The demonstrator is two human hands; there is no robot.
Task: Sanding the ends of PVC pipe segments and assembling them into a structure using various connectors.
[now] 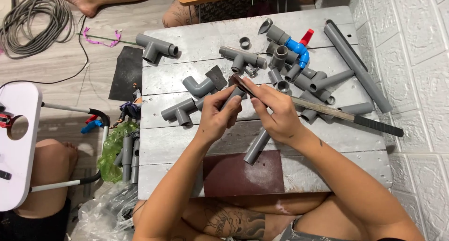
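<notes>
Short grey pipe piece (pixel 232 97) pinched in left hand (pixel 216 117) fingers, between both hands. Right hand (pixel 277 115) closed around a flat file (pixel 327 111), its tip at the pipe end. Longer grey pipe (pixel 257 146) lies just below right hand; grey fittings (pixel 285 68) beyond both.

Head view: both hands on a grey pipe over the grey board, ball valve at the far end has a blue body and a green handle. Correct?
Not quite. The head view shows the ball valve with a red handle, not green. The rest holds: left hand and right hand grip a grey pipe over the grey board.
</notes>
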